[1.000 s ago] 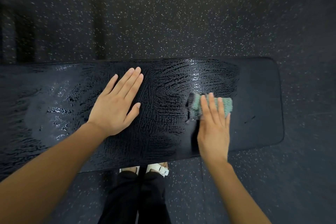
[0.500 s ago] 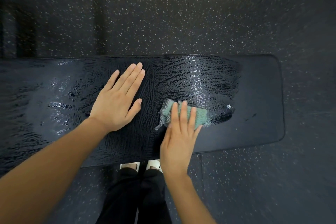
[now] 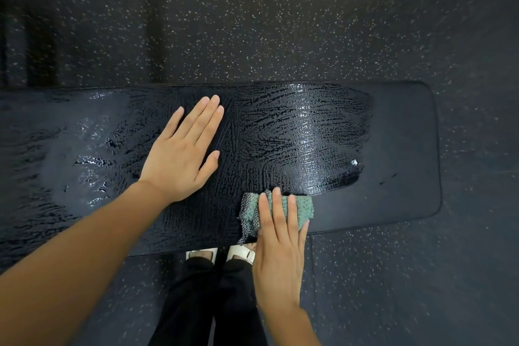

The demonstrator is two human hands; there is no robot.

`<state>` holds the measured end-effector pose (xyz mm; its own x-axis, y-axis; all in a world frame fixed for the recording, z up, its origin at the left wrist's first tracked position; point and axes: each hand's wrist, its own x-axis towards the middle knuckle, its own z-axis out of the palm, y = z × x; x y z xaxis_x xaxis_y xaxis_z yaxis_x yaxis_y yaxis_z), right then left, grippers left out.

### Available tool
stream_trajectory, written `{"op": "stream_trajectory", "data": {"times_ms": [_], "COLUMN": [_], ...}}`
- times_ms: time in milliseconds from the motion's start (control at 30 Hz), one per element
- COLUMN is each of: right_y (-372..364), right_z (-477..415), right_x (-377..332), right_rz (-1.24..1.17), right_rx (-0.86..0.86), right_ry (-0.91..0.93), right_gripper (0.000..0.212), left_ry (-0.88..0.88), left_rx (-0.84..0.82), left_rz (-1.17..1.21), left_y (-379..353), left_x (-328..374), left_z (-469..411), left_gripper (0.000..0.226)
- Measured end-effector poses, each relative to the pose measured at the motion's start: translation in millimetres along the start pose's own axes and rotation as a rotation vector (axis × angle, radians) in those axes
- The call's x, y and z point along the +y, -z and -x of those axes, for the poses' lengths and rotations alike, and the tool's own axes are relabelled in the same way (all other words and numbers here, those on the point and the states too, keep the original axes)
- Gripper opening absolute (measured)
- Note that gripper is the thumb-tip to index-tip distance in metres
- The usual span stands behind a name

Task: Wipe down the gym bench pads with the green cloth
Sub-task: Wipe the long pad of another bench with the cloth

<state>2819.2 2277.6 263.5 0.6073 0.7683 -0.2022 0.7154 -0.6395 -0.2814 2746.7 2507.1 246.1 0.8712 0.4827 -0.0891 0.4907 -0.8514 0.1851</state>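
A long black bench pad (image 3: 401, 132) runs left to right across the view, its middle and left streaked with shiny wet marks, its right end dull. My left hand (image 3: 182, 153) lies flat on the pad's middle, fingers straight and together. My right hand (image 3: 280, 244) presses the folded green cloth (image 3: 302, 206) onto the pad's near edge with straight fingers. A grey checked corner of the cloth sticks out to the left of my fingers.
Dark speckled rubber floor (image 3: 280, 22) surrounds the bench on all sides. My feet in white sandals (image 3: 241, 253) and black trousers stand just below the pad's near edge.
My right hand slid the cloth from the pad's right-middle leftward, then down to the near edge, leaving a fresh wet streak. My left hand stayed flat in place.
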Motion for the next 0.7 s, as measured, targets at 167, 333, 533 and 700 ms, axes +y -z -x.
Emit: {"op": "stream_trajectory", "data": {"times_ms": [167, 333, 533, 700], "right_y": [5.6, 6.4, 2.4, -0.8], "right_z": [-45.0, -82.1, -50.2, -7.0], "right_x": [1.3, -10.5, -13.4, -10.3], "right_rz": [-0.025, -0.047, -0.037, -0.022], "right_rx": [0.036, 0.058, 0.077, 0.055], "right_ry": [0.003, -0.071, -0.104, -0.105], "right_gripper": [0.069, 0.063, 0.065, 0.071], "left_ry": [0.003, 0.011, 0.016, 0.007], "left_rx": [0.002, -0.003, -0.004, 0.002], "left_rz": [-0.005, -0.003, 0.001, -0.003], "left_y": [1.5, 1.9, 0.8, 0.2], "left_x": [0.7, 1.1, 1.7, 2.3], "left_z": [-0.7, -0.7, -0.4, -0.8], "left_gripper": [0.068, 0.068, 0.067, 0.066]}}
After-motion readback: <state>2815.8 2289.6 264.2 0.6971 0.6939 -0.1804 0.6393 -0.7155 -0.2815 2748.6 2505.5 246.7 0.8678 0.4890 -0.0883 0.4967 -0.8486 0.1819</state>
